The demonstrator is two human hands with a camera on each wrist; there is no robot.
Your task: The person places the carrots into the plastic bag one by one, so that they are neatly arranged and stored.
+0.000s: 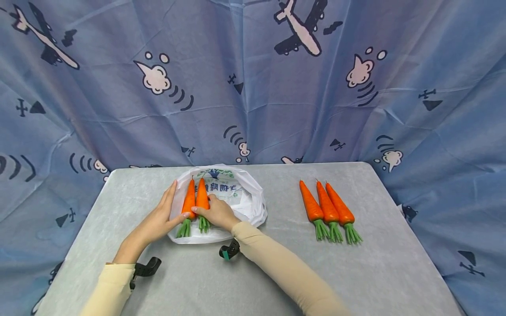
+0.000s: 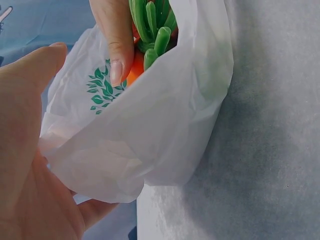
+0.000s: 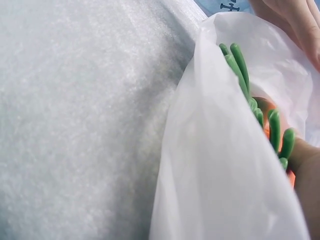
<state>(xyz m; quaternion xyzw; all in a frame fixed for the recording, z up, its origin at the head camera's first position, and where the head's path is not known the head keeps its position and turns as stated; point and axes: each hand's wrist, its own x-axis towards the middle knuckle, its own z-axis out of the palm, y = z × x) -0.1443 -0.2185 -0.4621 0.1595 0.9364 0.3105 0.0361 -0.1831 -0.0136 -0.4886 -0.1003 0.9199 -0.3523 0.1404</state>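
A white plastic bag with printing on it lies open on the table, two orange carrots with green stems inside its mouth. My right hand reaches into the bag and grips the right-hand carrot, thumb across it and fingers on its far side. At the bag's left edge my left hand rests with fingers extended, its thumb near the left carrot. In the left wrist view the fingers lie behind the bag's wall. The right wrist view shows green stems partly hidden by plastic.
Three more carrots lie side by side on the grey table, to the right of the bag. Behind the table hangs a blue patterned curtain. Dark wrist cameras sit below the hands.
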